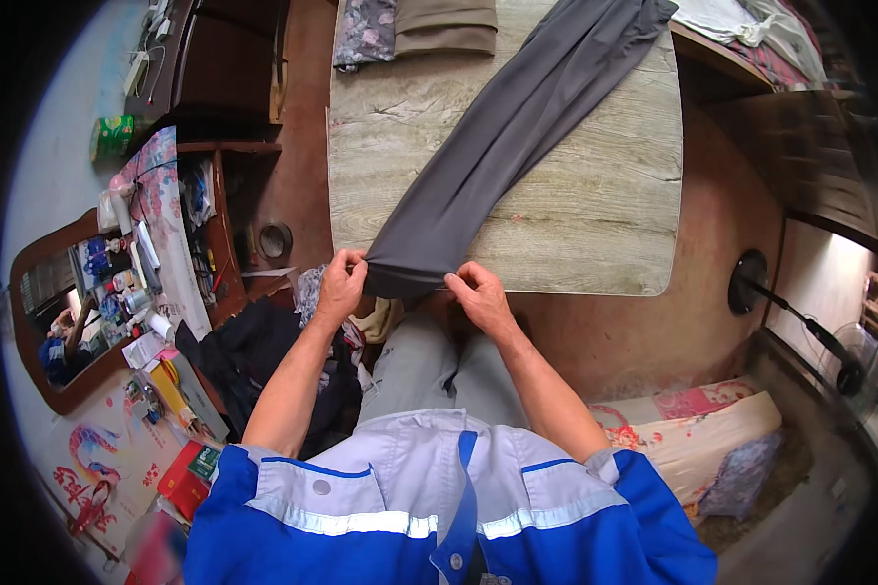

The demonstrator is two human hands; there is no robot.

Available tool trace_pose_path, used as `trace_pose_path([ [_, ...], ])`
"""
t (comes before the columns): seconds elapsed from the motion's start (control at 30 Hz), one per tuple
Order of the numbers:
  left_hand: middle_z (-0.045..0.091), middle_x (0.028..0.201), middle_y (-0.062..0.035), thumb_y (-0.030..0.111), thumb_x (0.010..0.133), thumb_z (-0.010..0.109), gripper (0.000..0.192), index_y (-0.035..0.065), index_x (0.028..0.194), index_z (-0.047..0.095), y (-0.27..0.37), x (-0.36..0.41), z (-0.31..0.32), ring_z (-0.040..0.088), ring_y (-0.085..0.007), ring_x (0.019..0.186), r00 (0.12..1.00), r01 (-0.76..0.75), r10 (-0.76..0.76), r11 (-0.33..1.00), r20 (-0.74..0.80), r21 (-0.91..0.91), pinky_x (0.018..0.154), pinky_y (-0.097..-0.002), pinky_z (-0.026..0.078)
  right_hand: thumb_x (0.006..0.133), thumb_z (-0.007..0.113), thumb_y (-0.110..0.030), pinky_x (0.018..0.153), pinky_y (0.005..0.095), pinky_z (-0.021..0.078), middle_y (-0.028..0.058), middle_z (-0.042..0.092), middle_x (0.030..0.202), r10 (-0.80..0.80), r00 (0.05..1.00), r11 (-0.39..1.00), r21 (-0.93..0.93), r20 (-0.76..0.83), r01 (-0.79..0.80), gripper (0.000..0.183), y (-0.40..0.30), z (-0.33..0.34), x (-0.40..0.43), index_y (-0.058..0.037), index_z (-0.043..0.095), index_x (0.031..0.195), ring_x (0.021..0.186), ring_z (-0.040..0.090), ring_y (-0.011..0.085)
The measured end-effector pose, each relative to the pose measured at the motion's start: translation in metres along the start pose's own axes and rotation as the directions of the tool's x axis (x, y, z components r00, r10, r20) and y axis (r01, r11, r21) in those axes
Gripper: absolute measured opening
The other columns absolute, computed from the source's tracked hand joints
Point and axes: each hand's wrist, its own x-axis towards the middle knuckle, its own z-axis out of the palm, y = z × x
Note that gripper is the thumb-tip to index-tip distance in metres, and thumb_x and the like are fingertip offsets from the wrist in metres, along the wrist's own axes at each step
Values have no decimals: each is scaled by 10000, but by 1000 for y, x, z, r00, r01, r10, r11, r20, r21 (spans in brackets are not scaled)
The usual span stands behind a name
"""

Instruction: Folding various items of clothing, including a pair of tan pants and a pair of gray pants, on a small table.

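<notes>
Dark grey trousers [475, 146] lie lengthwise across a wood-grain table [600, 212], running from the far right corner to the near left edge. Their near end hangs slightly over the table's front edge. My left hand [342, 285] pinches the left corner of that end between thumb and fingers. At the right corner, my right hand [479, 292] pinches the cloth the same way. The fabric is stretched between both hands, with a few creases along its length. The far end reaches the table's far right side, where the cloth looks bunched.
Folded brown cloth [445, 28] and folded floral cloth [366, 33] lie at the table's far left. Dark clothes [278, 373] are heaped by my left leg. A mirror [73, 307] and a cluttered dresser stand left. A standing fan [849, 365] is at right.
</notes>
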Motion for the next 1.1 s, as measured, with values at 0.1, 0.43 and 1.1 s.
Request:
trace_pose_path([
  [0.1,578,724,-30,93,930,616,92,18,935,564,6,-7,-10,522,-96,651,989,127,-133,989,70,81,601,-286,449,901,678,-165,608,261,483,-20,548,658,6,1000,998,61,-31,-4,212,9,4,-4,-37,573,769,610,523,80],
  [0.43,581,746,54,147,961,655,218,7,1120,607,14,-8,-8,497,-25,675,943,301,-238,908,233,-291,596,-209,406,901,699,-201,747,283,503,12,647,929,231,972,793,587,-42,-163,231,20,60,-3,-47,654,1066,823,589,102],
  [1.1,594,755,58,229,977,657,202,27,985,640,-24,-18,-18,500,-24,673,866,415,-317,888,387,-200,588,-217,410,904,712,-161,792,272,525,40,705,1017,133,987,966,211,91,-150,334,3,73,-53,13,650,1183,895,639,100],
])
